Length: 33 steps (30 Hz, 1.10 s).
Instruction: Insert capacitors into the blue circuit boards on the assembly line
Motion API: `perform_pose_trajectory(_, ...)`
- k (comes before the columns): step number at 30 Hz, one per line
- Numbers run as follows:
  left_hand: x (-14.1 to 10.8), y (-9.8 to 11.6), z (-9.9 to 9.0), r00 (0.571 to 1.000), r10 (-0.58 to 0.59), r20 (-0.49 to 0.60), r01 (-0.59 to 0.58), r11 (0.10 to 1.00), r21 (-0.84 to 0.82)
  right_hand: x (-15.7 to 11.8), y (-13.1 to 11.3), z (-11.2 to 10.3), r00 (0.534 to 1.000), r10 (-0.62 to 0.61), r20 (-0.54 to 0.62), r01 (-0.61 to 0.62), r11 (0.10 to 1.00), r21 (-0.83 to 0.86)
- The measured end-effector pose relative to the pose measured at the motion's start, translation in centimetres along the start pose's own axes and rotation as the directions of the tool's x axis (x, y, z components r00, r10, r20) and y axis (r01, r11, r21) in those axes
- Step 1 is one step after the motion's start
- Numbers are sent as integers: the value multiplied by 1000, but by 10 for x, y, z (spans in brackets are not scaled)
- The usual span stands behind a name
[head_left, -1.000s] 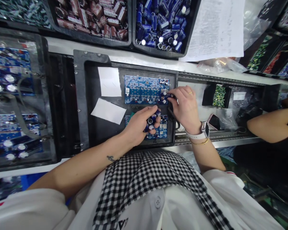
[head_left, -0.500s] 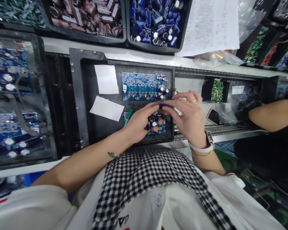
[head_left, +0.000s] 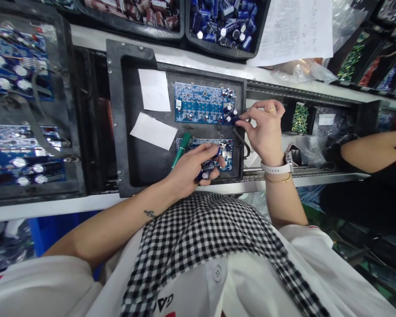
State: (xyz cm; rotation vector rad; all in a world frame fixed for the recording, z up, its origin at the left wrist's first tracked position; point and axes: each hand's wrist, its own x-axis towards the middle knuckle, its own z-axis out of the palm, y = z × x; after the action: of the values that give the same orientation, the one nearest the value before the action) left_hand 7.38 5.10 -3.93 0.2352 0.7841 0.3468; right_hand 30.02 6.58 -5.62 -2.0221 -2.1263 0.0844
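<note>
Several dark blue capacitors [head_left: 206,171] lie in my left hand [head_left: 198,169], its fingers curled round them above the lower circuit board [head_left: 227,154]. Between the thumb and fingertips of my right hand [head_left: 265,130] is a blue capacitor [head_left: 235,121], at the lower right corner of the upper circuit board [head_left: 199,102]. Silver-topped capacitors stand on that corner of the board. A green marker [head_left: 181,149] lies beside my left hand, partly over the lower board. Both boards sit in a black tray [head_left: 127,132].
Two white papers [head_left: 154,90] lie in the tray's left part. Bins of brown capacitors [head_left: 155,13] and blue capacitors [head_left: 222,22] stand behind, beside a printed sheet [head_left: 292,31]. Another tray with boards [head_left: 23,110] is at left. Another person's arm [head_left: 372,152] reaches in at right.
My hands have moved apart. My right hand has carried a capacitor from my left hand to the upper board's lower right corner. The view has shifted, and the trays appear higher.
</note>
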Motion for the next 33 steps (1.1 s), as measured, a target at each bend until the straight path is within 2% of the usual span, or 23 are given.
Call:
perform_pose_trajectory(8,2,1,-6,999,12,-41,-12,1000,-12,2,0,3,1000,-17,4,17,999,-44)
perform_pose_trajectory(18,2,-5,-6,997,48,-66,-51,997,-51,-13,-18,22,975,13,-223,-36,994,-102)
perform_pose_trajectory(21,-3,-12,-8,996,69,-56,-72,996,-52,-11,-20,15,990,-12,-141,-3,994,-112)
perform_pose_trajectory(23,-6,-14,-9,995,83,-47,-85,995,-49,-15,-27,0,997,-12,-70,7,998,-66)
perform_pose_trajectory(25,-10,-15,-8,996,87,-26,-88,995,-50,-25,-39,-20,1000,-13,7,12,998,62)
perform_pose_trajectory(27,-13,-16,-6,998,67,9,-67,995,-69,-41,-52,-37,986,-84,145,46,968,248)
perform_pose_trajectory(29,-16,-19,-3,999,-12,46,17,995,-103,-59,-60,-45,959,-154,239,55,926,375)
perform_pose_trajectory(30,-17,-22,-3,996,-75,54,81,990,-113,-67,-61,-44,957,-153,246,46,918,393)
perform_pose_trajectory(33,-18,-33,-3,961,-268,73,273,960,-69,-84,-55,-31,981,-65,184,-2,940,342)
